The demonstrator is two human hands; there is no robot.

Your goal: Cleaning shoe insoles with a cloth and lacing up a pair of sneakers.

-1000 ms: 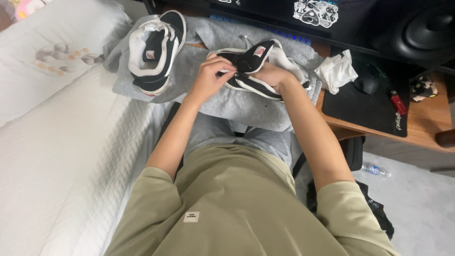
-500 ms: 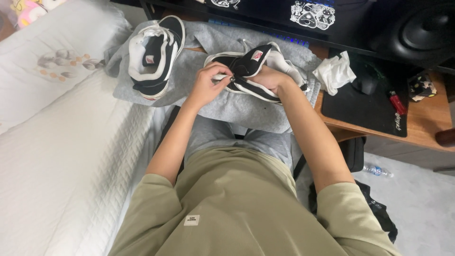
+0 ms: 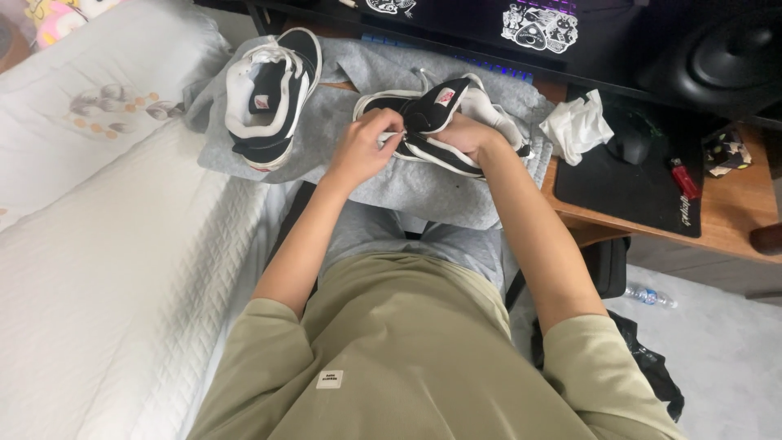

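1. The left hand point(image 3: 358, 151) is closed, its fingertips pinched on the white flat lace point(image 3: 389, 137) of a black canvas sneaker with white sole and white trim point(image 3: 436, 122).
2. The right hand point(image 3: 466, 134) is clamped around the middle of that sneaker, just right of the left hand, and the shoe is steadied against the grey soft cloth point(image 3: 407, 183) spread under both hands.
3. The sneaker is judged light, with a soft, pliable upper and a stiffer rubber sole; the lace is thin and limp, so it is best taken near its end, while the shoe is best gripped at the sole or sides.
4. The sneaker's long axis is seen running left to right across the lap; which end is the toe cannot be told.
5. Beyond the left hand, up and to its left, a second matching black-and-white sneaker point(image 3: 269, 98) is seen lying on the same cloth, opening upward.
6. Past the right hand, a crumpled white tissue point(image 3: 577, 126) is seen at the edge of the wooden desk point(image 3: 733, 236).
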